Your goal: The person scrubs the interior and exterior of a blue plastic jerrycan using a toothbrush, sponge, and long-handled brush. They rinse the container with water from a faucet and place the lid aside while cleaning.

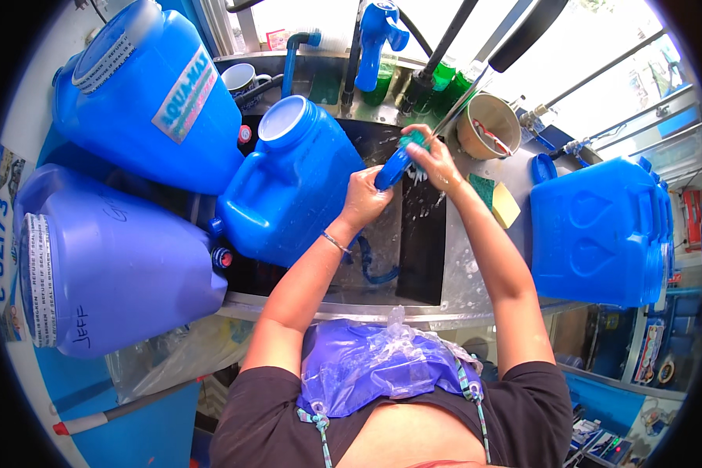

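We scrub a blue cap over the sink.
Above the sink (413, 257), our left hand (364, 199) grips the blue cap (394, 168); our right hand (433, 160) closes on a green scrubber (410, 141) against it.

Water-jug washing station: steel sink (343, 308) w/ big blue jugs (296, 183) around, taps by window.

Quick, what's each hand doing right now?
Left hand: closed on a small blue part.
Right hand: closed on a green scrubber against that part.

Blue jug (292, 183) crowds the sink's (421, 242) left; right half open.
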`<state>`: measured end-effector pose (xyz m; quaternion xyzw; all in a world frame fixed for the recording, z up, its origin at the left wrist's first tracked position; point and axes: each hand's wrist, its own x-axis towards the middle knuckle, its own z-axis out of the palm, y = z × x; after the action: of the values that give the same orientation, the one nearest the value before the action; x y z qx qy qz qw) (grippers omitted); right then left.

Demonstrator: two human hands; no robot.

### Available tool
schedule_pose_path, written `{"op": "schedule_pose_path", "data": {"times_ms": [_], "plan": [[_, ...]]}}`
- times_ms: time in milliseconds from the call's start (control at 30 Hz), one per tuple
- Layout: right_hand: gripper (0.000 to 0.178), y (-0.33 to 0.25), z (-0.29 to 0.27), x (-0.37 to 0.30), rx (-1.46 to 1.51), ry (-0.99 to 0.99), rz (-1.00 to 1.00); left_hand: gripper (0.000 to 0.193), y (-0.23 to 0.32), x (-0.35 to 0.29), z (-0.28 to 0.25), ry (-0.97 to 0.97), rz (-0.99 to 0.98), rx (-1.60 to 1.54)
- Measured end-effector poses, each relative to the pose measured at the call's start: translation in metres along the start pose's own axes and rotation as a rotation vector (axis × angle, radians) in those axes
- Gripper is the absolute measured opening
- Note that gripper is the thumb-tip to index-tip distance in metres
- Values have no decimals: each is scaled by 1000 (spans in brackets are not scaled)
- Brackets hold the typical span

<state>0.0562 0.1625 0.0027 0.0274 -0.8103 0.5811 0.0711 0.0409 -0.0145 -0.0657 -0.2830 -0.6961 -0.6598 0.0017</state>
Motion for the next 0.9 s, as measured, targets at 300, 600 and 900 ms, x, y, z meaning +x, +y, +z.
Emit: {"op": "schedule_pose_path", "data": {"times_ms": [300,600,900], "plan": [[33,4,5,5,-341,-47,-294,9,6,-3,-7,-25,-41,33],[40,26,-15,19,362,-110,77,25,19,-8,-11,-30,-58,-61],[33,-17,9,17,-439,-54,-403,22,-10,12,-8,-107,-61,95]]}}
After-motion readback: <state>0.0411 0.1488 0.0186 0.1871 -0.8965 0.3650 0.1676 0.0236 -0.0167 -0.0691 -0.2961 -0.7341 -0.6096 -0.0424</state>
